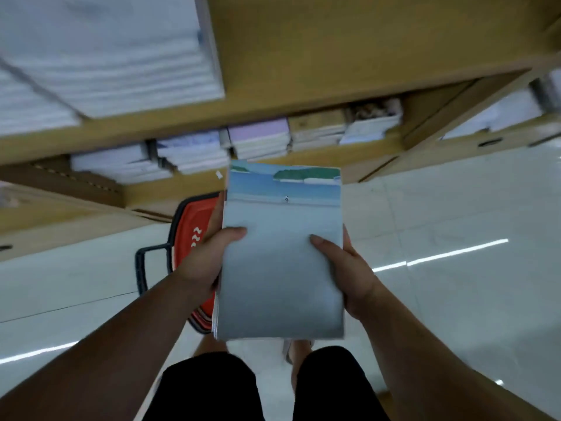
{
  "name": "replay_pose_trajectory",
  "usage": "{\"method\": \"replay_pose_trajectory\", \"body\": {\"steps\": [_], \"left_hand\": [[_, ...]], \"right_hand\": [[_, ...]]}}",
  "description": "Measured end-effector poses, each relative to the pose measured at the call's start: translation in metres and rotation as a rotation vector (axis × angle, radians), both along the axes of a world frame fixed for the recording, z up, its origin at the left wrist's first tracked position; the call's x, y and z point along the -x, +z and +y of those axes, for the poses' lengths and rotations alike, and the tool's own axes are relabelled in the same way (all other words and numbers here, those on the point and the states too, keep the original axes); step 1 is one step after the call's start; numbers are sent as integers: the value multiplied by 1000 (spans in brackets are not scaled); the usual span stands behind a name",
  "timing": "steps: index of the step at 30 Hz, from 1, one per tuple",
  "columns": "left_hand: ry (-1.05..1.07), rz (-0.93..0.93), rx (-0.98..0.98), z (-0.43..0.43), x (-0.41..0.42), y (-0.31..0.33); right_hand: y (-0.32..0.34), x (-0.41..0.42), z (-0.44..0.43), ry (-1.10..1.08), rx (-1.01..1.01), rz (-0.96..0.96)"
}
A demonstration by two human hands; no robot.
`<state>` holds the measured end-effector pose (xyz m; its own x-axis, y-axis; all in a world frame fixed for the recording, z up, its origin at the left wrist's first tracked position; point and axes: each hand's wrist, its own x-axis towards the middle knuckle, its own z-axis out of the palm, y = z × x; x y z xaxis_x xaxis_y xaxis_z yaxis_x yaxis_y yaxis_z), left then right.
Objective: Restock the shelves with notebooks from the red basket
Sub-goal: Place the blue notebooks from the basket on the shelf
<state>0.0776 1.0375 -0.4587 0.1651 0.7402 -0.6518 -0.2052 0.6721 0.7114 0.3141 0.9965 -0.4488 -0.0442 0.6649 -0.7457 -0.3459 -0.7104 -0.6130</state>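
While both hands grip it, the stack of notebooks [282,253] sits mid-frame, raised in front of the person, cover up. Cover is pale grey-blue w/ a beach pic; sea & green hills run along its far edge at 12 o'clock. Page edges of several notebks show down the stack's 9 o'clock side.

At 9 o'clock of the stack the left hand [209,256] grips the edge: thumb [233,232] lies flat on the cover, fingers run along the side & under it. At 3 o'clock the right hand [346,268] does the same: thumb [321,244] on top, other fingers mostly hidden under the stack, so it pinches btw thumb & underside.

The red basket [189,220] stands on the floor [455,223] at 9 o'clock of the stack, partly hidden behind the stack & left hand. Its dark handle [142,268] sticks out toward 8 o'clock. Contents: can't tell.

A wooden shelf unit [303,95] crosses the top of the view. Just past the stack at 12 o'clock, a low shelf holds shelved piles [258,138] side by side: white, lilac, tan, 1 w/ a picture cover. At 10–11 o'clock, higher up, are big white piles [106,56], blurred. Floor is glossy pale tile w/ light streaks at 3 o'clock. Black shorts [212,387] show at 6 o'clock.
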Motion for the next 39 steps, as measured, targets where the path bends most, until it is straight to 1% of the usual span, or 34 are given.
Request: {"method": "replay_pose_trajectory", "body": {"steps": [4,8,12,15,19,23,28,33,36,39], "left_hand": [[-16,-15,-31,-5,-16,93],[7,-74,-18,-12,-28,162],[34,-135,-103,-9,-39,205],[31,-189,-108,2,-42,224],[14,-236,-76,26,-45,231],[92,-269,0,47,-62,222],[187,-262,-22,86,-93,209],[239,-249,-153,131,-108,197],[293,-189,-136,142,-113,187],[293,-24,-105,137,-116,171]], "right_hand": [[91,-16,-3,-6,-102,50],[156,-29,-4,12,-114,45],[202,-33,7,-13,-33,94],[220,-35,20,0,15,138],[227,-42,43,19,-24,136],[216,-62,75,31,-108,138],[193,-91,139,71,-150,93],[177,-103,206,134,-211,69],[165,-97,231,150,-259,5],[152,-95,232,137,-260,-24]]}}
